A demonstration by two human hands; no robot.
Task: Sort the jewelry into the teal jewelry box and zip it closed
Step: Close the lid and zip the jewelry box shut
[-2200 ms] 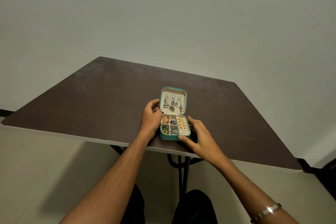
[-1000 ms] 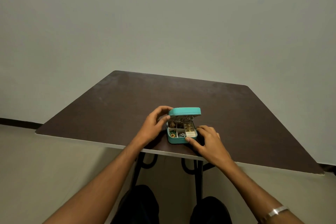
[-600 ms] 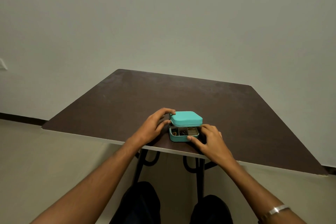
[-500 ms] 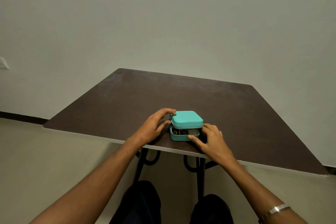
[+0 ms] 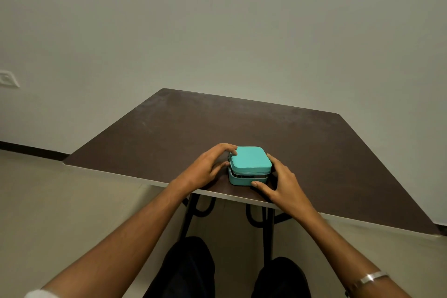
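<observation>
1. At the near edge of the dark table (image 5: pixel 242 123): teal jewelry box (image 5: pixel 250 166), lid (image 5: pixel 249 155) lowered, thin gap showing along the front seam.
2. Against the box's left side: left hand (image 5: pixel 205 169), fingertips curled over the lid's far left corner, thumb pressed to the side, grasping the box.
3. Against its right side: right hand (image 5: pixel 283 181), thumb on the base's front, fingers wrapped round the right wall, likewise grasping.
4. On the right wrist: metal bangle (image 5: pixel 372 277).

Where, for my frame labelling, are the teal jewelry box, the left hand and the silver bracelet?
teal jewelry box (image 5: pixel 250 158): head view, middle of its lid.
left hand (image 5: pixel 206 168): head view, back of the hand.
silver bracelet (image 5: pixel 373 276): head view, top of the band.
</observation>
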